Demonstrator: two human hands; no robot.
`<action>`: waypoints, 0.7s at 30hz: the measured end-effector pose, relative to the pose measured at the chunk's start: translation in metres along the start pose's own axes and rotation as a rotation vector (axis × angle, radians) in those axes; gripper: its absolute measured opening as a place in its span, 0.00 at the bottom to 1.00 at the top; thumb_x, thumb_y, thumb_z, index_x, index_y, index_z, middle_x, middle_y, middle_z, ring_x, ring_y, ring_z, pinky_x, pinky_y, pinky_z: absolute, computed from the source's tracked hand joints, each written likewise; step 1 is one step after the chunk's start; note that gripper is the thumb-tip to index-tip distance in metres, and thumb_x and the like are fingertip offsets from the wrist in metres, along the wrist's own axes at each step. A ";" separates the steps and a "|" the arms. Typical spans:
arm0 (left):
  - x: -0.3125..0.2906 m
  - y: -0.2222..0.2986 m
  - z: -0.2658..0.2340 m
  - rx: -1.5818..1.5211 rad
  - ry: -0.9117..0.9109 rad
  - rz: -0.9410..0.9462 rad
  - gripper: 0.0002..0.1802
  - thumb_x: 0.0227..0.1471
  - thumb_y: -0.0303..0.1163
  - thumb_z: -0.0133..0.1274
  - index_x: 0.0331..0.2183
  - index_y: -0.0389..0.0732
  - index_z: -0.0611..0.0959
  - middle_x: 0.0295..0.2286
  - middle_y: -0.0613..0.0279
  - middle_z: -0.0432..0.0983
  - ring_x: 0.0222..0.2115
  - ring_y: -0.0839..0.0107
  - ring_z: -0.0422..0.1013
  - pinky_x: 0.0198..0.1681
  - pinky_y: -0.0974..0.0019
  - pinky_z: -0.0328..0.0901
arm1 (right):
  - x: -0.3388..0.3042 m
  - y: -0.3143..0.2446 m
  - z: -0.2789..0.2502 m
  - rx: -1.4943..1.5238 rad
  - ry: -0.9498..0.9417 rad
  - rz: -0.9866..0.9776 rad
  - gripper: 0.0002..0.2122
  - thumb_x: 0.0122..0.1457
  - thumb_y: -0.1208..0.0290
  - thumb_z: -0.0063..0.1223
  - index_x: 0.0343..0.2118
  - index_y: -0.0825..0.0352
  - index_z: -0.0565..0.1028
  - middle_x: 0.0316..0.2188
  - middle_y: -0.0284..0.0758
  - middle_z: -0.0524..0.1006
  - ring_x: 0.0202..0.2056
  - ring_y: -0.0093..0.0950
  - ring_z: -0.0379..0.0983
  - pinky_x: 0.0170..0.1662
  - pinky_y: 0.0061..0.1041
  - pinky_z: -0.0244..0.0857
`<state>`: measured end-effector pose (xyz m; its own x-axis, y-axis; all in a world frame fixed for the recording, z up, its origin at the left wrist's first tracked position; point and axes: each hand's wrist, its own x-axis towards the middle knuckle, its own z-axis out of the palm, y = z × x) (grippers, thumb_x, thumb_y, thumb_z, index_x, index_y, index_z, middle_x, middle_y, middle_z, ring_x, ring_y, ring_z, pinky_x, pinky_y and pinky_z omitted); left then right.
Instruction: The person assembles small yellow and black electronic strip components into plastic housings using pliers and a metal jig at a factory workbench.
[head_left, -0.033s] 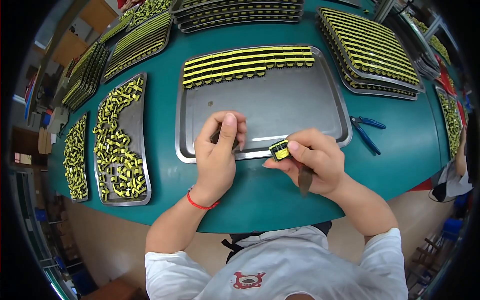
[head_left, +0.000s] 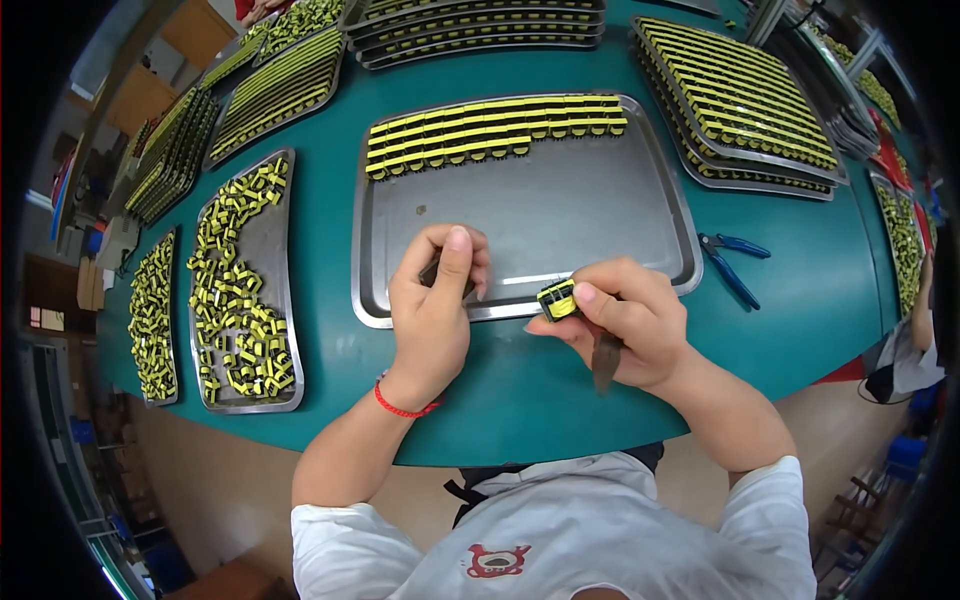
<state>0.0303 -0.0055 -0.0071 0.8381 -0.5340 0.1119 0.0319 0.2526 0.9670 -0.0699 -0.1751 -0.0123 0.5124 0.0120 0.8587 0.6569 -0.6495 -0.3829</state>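
At far left, a narrow tray (head_left: 268,250) holds loose yellow-and-black parts (head_left: 215,265) in a heap; right of it, the left hand (head_left: 435,310) is curled, thumb against the bent forefinger, with a dark brown piece (head_left: 430,272) showing inside; I cannot tell whether the fingers clamp it; beyond the hands, a wide tray (head_left: 520,200) carries neat rows (head_left: 450,140) along its far side; between the hands, at its near rim, one black-and-yellow part (head_left: 559,300) lies right of the left fingers, well apart from them and slightly lower; its outline looks nearly square, so its long axis is unclear; the right hand (head_left: 640,320) is the nearer, thumb and forefinger pinched on the part's right end; a dark brown strip (head_left: 606,362) hangs below those fingers; farther right lie blue cutters (head_left: 743,245), untouched.
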 end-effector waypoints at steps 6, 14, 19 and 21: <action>0.005 0.024 -0.012 -0.127 0.068 0.197 0.18 0.66 0.40 0.43 0.32 0.35 0.75 0.29 0.62 0.71 0.25 0.77 0.64 0.28 0.71 0.64 | 0.003 0.000 0.007 -0.030 0.012 -0.024 0.24 0.48 0.76 0.70 0.47 0.66 0.70 0.29 0.36 0.76 0.25 0.25 0.75 0.23 0.20 0.67; -0.085 0.153 0.089 -0.010 -0.518 0.199 0.08 0.51 0.26 0.57 0.26 0.36 0.74 0.24 0.59 0.70 0.26 0.70 0.68 0.29 0.69 0.63 | -0.001 -0.005 0.002 0.383 0.161 0.847 0.14 0.58 0.78 0.59 0.45 0.68 0.70 0.29 0.32 0.75 0.24 0.19 0.72 0.27 0.16 0.64; -0.118 0.180 0.087 -0.276 -0.353 0.308 0.13 0.49 0.26 0.58 0.21 0.37 0.69 0.21 0.60 0.68 0.23 0.64 0.65 0.26 0.63 0.60 | 0.004 -0.014 0.013 0.348 0.125 0.797 0.14 0.59 0.77 0.57 0.47 0.69 0.69 0.31 0.32 0.74 0.24 0.20 0.72 0.28 0.16 0.63; -0.102 0.214 0.072 -0.042 -0.626 -0.030 0.13 0.50 0.28 0.58 0.22 0.37 0.71 0.22 0.60 0.69 0.24 0.64 0.66 0.28 0.62 0.61 | 0.000 -0.006 0.006 0.343 0.112 0.801 0.14 0.59 0.77 0.57 0.47 0.69 0.69 0.31 0.32 0.74 0.24 0.20 0.72 0.28 0.16 0.63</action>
<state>-0.0878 0.0450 0.2049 0.3591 -0.9094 0.2098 0.0821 0.2547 0.9635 -0.0705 -0.1671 -0.0115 0.8450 -0.4358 0.3098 0.2625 -0.1667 -0.9504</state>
